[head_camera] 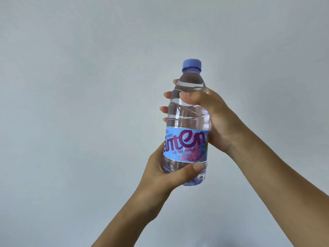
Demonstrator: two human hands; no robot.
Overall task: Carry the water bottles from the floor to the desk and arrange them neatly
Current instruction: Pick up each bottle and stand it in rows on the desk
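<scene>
Water bottle [187, 122], clear plastic with a blue cap [192, 65] and a pale blue label [186, 144] printed in purple lettering, is held upright in mid-air near the middle of the view, close in front of the person. It looks full and sealed. It rests on nothing; both hands carry it.

The right hand [213, 120] wraps the upper body of the bottle from the right side, thumb across the front and fingertips showing past the bottle's left edge, so its grip is closed around the bottle. The left hand [165, 173] cups the lower part from the left and below, thumb lying across the front just under the label, and its grip also grasps the bottle. Both bare forearms rise from the bottom edge of the view.

As for progress, this one bottle appears to be off the floor and in transit, not yet set down. Whether other bottles already stand on the worktop, or wait on the floor, cannot be told, because neither the floor nor the worktop is in view. Placing this bottle and lining it up neatly seems to remain.

Behind the hands there is only a plain, pale grey-blue wall [71, 86], evenly lit, with no furniture, edges or corners visible.
</scene>
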